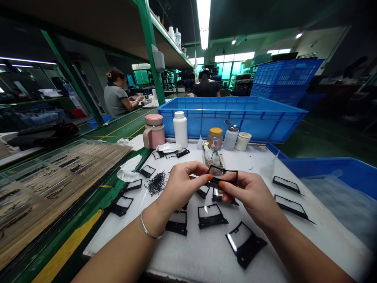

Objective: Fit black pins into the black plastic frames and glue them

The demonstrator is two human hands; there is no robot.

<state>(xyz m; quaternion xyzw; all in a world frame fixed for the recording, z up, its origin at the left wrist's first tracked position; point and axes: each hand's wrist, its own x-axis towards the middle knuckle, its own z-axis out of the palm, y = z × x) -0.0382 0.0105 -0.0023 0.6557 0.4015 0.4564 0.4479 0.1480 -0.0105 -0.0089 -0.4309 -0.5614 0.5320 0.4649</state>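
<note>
Between my two hands, above the white work surface [188, 251], is a black plastic frame [223, 170] with a rectangular window. My left hand [191, 177] pinches its left side between thumb and fingers. On the right side, my right hand [244, 188] grips the frame with thumb and fingers closed. Fingers hide most of the lower part. Beneath and around the hands lie several similar frames, among them a near one [246, 243] and a middle one [212, 216]. Left of my left hand sits a heap of thin black strips [157, 183].
Behind the hands stand a pink mug [154, 131], a white bottle [180, 129], a yellow-lidded jar [215, 138] and a pump bottle [231, 137]. A big blue crate [232, 118] borders the back. At left is a compartmented tray [59, 177]. Two people sit farther off.
</note>
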